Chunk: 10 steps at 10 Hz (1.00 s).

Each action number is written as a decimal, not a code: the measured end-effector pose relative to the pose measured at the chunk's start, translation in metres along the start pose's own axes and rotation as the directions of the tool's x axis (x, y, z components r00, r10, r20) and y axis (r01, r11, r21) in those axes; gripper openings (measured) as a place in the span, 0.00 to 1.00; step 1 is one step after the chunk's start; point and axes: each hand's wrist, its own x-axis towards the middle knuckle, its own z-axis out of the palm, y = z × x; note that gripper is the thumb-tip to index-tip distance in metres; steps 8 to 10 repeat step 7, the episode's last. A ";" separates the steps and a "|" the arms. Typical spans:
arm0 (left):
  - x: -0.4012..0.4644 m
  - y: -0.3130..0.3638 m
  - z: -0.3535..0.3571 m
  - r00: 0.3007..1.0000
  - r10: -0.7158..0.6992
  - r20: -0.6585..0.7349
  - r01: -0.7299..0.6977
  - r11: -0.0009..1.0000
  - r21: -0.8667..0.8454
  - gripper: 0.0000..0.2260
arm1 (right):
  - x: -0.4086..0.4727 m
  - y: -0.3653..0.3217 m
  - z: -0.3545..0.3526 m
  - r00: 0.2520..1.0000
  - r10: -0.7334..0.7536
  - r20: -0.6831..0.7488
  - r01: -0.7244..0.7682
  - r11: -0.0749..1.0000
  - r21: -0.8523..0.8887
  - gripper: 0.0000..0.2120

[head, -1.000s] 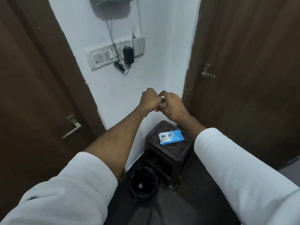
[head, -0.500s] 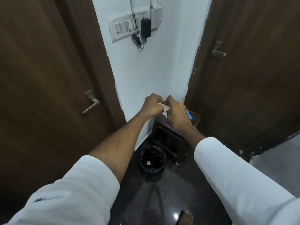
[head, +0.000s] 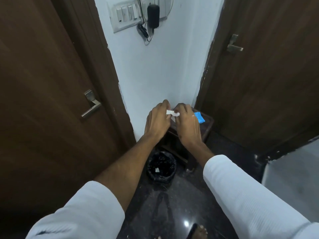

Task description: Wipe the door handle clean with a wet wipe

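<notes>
A small white wet wipe (head: 173, 113) is pinched between my left hand (head: 157, 121) and my right hand (head: 186, 123), held in front of the white wall corner. A metal lever door handle (head: 91, 106) sits on the brown door at the left, well left of my hands. A second metal door handle (head: 233, 46) is on the brown door at the upper right. The blue wet-wipe pack (head: 199, 117) lies on a dark stool (head: 206, 128), mostly hidden behind my right hand.
A black-lined waste bin (head: 161, 168) stands on the dark glossy floor below my hands, with a scrap inside. A switch panel (head: 126, 14) with a black adapter (head: 153, 15) hangs on the wall above. My foot (head: 198, 232) shows at the bottom edge.
The view has tilted and shifted, so the left door handle now sits closer to centre. My hands stay together on the wipe and have spread it slightly between the fingers.
</notes>
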 end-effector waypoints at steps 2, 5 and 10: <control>-0.027 -0.046 0.050 0.720 -0.204 0.664 0.076 0.973 0.216 0.35 | -0.029 0.036 0.040 0.926 0.200 0.320 -0.152 0.974 -0.168 0.15; -0.020 -0.052 0.055 0.675 -0.252 0.693 -0.019 0.934 0.358 0.26 | -0.023 0.062 0.036 0.891 0.287 0.352 -0.220 0.951 -0.218 0.15; 0.008 -0.039 0.056 0.795 -0.106 0.598 -0.119 0.938 0.325 0.12 | -0.002 0.054 0.011 0.910 0.230 0.346 -0.170 0.966 -0.197 0.13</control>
